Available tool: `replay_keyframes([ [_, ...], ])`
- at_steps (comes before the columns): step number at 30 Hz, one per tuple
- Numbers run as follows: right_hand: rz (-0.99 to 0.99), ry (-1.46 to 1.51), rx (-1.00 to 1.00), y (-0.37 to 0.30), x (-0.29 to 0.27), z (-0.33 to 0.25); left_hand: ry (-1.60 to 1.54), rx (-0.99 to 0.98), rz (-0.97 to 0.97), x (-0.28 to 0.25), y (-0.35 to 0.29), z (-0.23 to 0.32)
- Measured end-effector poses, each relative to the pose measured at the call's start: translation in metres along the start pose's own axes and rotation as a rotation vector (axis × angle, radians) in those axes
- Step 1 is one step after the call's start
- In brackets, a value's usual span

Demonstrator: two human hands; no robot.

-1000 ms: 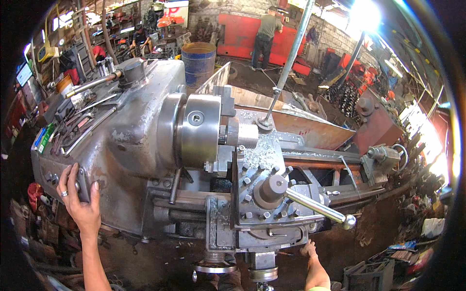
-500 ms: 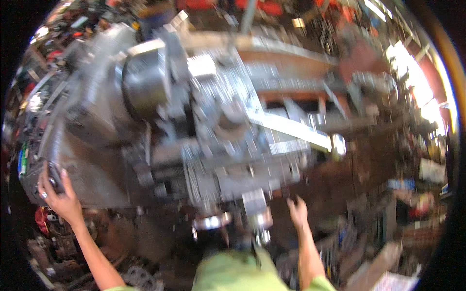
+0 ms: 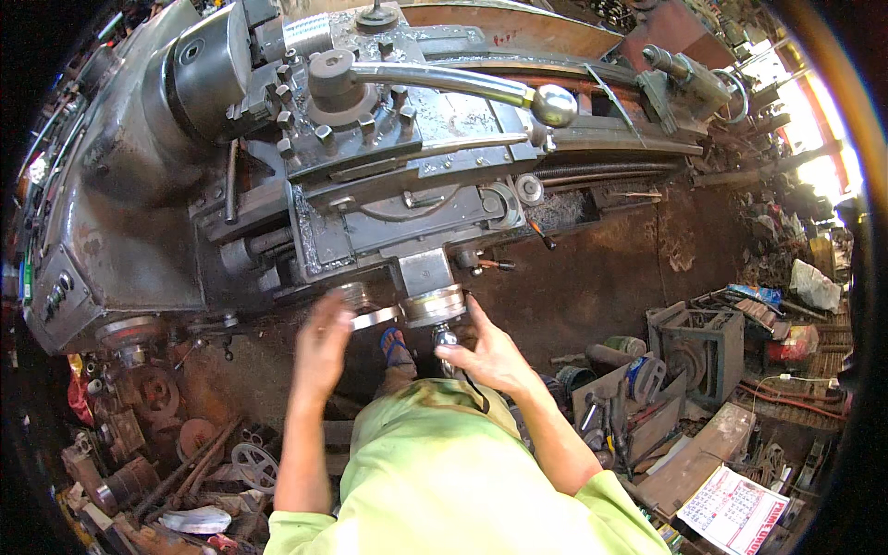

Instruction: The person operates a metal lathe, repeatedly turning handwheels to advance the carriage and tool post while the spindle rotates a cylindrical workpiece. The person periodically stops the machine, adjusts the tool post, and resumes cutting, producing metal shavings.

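Plainly, my right hand (image 3: 492, 357) sits at the bright crank knob (image 3: 446, 337), thumb across the front of it and forefinger parted from the thumb, reaching up beside the graduated collar (image 3: 436, 305). My other fingers are hidden beneath, so I cannot tell whether they are wrapped round the metal. My left hand (image 3: 322, 342) is a blur at the left edge of the handwheel (image 3: 375, 317), fingers pointing up; I cannot tell if they press on the rim or just hover beside it.

Knob and wheel are both below the front of the cross slide (image 3: 425, 270), right above my sandalled foot (image 3: 394, 347). I judge them rigid and hard to damage, but the polish looks slick, and any oil would make my skin slide. The knob I'd take in thumb and curled fingers, lightly; the wheel by its rim, palm outside, since the carriage behind it must be heavy and may feel stiff.

Further out stands the tool post (image 3: 335, 106) with its long ball-ended lever (image 3: 444, 81), metal chips lying around. Past that, the chuck (image 3: 199, 69) is on the left, next to a ridged bright cylinder (image 3: 307, 33). Those chips look sharp, so I'd keep bare fingers off them.
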State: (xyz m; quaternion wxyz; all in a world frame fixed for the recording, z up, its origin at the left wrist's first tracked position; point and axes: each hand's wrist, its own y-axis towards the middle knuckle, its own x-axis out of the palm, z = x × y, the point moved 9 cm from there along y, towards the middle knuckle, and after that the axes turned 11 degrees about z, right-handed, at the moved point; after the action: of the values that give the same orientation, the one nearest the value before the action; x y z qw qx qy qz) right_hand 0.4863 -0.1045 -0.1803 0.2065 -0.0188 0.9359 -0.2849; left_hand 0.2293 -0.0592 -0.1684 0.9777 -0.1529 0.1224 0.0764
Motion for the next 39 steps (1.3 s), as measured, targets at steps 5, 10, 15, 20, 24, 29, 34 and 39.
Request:
replay_keyframes([
  [5, 0.105, -0.162, -0.011, 0.004, 0.008, -0.018, -0.482, -0.439, -0.341, 0.105, -0.038, -0.067],
  [10, 0.091, -0.109, -0.044, 0.014, 0.008, -0.012, -0.684, -0.476, -0.433, 0.126, -0.033, -0.081],
  [15, -0.156, 0.472, -0.063, 0.027, 0.012, 0.010, -0.728, -0.452, -0.496, 0.139, -0.032, -0.070],
  [20, -0.391, 0.852, 0.029, 0.032, 0.027, 0.028, -0.655, -0.370, -0.431, 0.139, -0.029, -0.053],
  [24, -0.438, 0.911, -0.002, 0.034, 0.028, 0.030, -0.627, -0.386, -0.406, 0.137, -0.030, -0.049],
  [29, -0.495, 0.995, 0.028, 0.034, 0.030, 0.031, -0.568, -0.389, -0.372, 0.135, -0.030, -0.046],
  [34, -0.569, 1.075, 0.021, 0.035, 0.032, 0.032, -0.459, -0.350, -0.296, 0.131, -0.028, -0.040],
  [39, -0.602, 1.115, 0.003, 0.039, 0.037, 0.037, -0.417, -0.343, -0.288, 0.129, -0.029, -0.033],
])
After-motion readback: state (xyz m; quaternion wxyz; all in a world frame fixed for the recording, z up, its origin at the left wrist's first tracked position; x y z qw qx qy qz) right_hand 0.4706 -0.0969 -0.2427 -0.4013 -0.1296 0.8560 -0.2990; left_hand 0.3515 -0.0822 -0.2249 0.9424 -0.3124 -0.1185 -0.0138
